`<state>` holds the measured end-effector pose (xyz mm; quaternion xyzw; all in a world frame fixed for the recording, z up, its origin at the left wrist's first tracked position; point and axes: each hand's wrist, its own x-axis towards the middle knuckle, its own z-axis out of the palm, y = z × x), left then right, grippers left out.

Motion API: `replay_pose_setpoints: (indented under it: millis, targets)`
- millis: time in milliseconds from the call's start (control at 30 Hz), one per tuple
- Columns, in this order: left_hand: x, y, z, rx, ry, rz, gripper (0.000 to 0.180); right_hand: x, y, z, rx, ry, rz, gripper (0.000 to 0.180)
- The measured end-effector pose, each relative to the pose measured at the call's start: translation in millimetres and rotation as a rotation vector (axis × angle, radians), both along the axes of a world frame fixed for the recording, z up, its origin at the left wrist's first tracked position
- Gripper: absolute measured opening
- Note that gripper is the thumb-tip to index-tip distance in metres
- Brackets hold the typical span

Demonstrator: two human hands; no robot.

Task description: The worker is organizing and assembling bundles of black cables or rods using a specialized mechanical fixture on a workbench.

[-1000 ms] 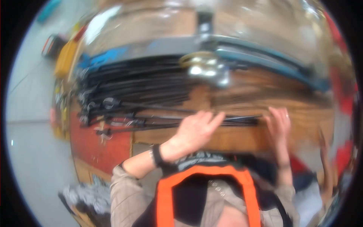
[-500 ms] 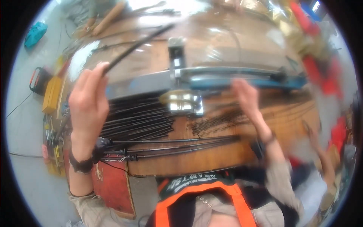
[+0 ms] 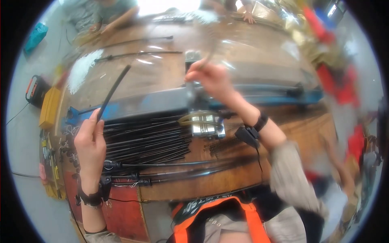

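Observation:
My left hand point(image 3: 90, 141) pinches the lower end of a slim black tube point(image 3: 113, 94), which slants up and away to the right. Beneath it lies a pile of similar black tubes point(image 3: 146, 139). My right hand point(image 3: 211, 81) is raised over the middle of a long blue-grey metal rail point(image 3: 142, 99), its fingers pressed together. A faint, thin, blurred strand shows above those fingers; its kind cannot be made out. Just nearer than the rail stands a shiny metal fixture point(image 3: 207, 124) with yellowish hoses. Thin coiled springs point(image 3: 212, 149) lie beside it, partly behind my right forearm.
Several black rods with fittings point(image 3: 170, 165) lie along the wooden table's point(image 3: 194, 184) near edge. More rods point(image 3: 137, 53) rest on the far side. A yellow box point(image 3: 50, 107) stands at left. Other people's hands point(image 3: 249, 17) show at the far edge; another person's arm point(image 3: 336, 158) is at right.
My right hand has moved left and away, from above the springs to over the rail's middle. My left hand has lowered, and the tube in it now points more steeply.

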<state>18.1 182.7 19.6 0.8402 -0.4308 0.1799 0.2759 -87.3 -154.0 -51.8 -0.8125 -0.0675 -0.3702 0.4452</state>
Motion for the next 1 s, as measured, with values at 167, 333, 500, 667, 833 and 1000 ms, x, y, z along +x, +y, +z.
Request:
replay_pose_setpoints:
  millis: [167, 333, 500, 667, 833, 1000]
  targets:
    - [3.6, -10.3, -6.6, -0.042, 0.006, -0.021, 0.026, 21.7, 6.6, -3.5, 0.017, 0.174, 0.068, 0.008]
    - [10.8, -15.7, -10.9, -0.063, -0.016, -0.038, 0.024, 37.2, 29.6, 11.5, -0.666, 0.727, 0.042, 0.012]
    - [29.6, -2.3, -14.2, 0.012, 0.021, 0.002, 0.023, -10.3, -15.8, -12.1, -0.699, 0.425, -0.325, 0.005]
    - [49.1, -6.5, -33.1, 0.186, -0.032, -0.086, 0.02, -145.9, -129.6, -42.4, -0.772, 0.264, -0.576, 0.007]
    - [31.9, -127.2, -71.2, 0.146, -0.098, -0.424, 0.009, -211.5, -174.6, -44.6, -0.852, 0.254, -0.762, 0.005]
    - [35.0, -160.5, -89.9, 0.127, -0.117, -0.413, 0.015, -208.0, -159.8, -46.2, -0.659, 0.291, -0.806, 0.005]
